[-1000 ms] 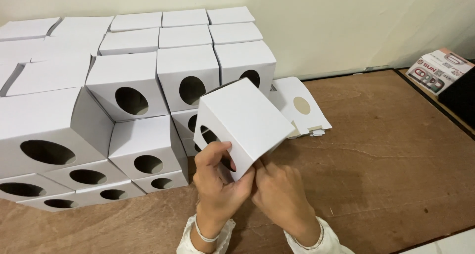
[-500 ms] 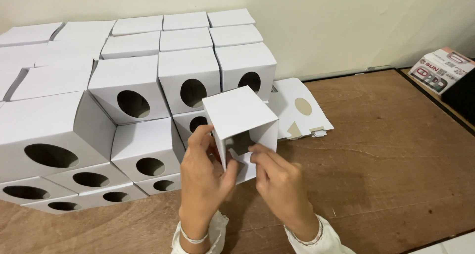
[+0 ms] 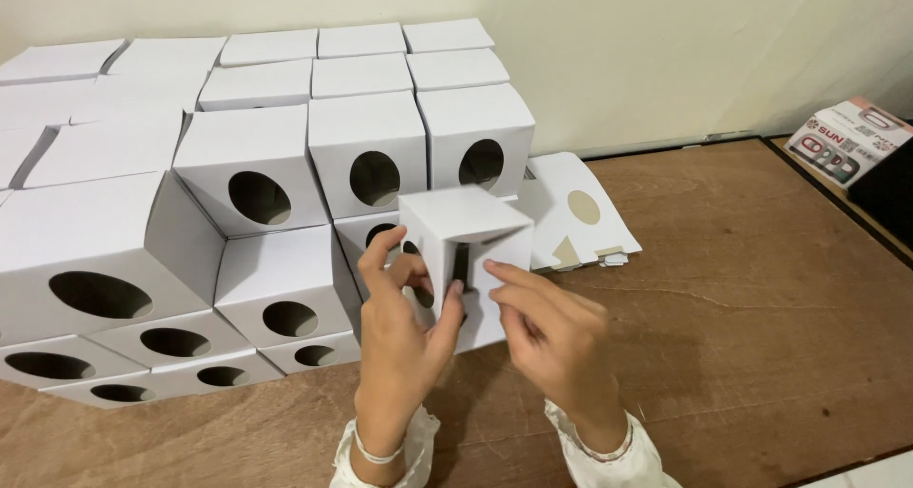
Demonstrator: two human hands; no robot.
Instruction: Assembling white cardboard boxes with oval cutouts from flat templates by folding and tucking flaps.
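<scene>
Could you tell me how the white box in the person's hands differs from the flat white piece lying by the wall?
The held box is folded up into a cube, while the flat piece lies unfolded on the wooden table. The held box is gripped by the left hand and right hand, with one side flap not closed; the flat piece lies untouched. Both are white card, and the flat piece shows a round hole.

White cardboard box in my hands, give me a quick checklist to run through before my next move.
1. Left hand holds the white cardboard box: ok.
2. Right hand fingertips on the box's front flap: ok.
3. Flap fully closed: not ok, a dark gap shows.
4. Box clear of the stacked white boxes with round holes: cannot tell, it overlaps them in view.
5. Flat unfolded white blanks lying on the brown wooden table: ok.
</scene>
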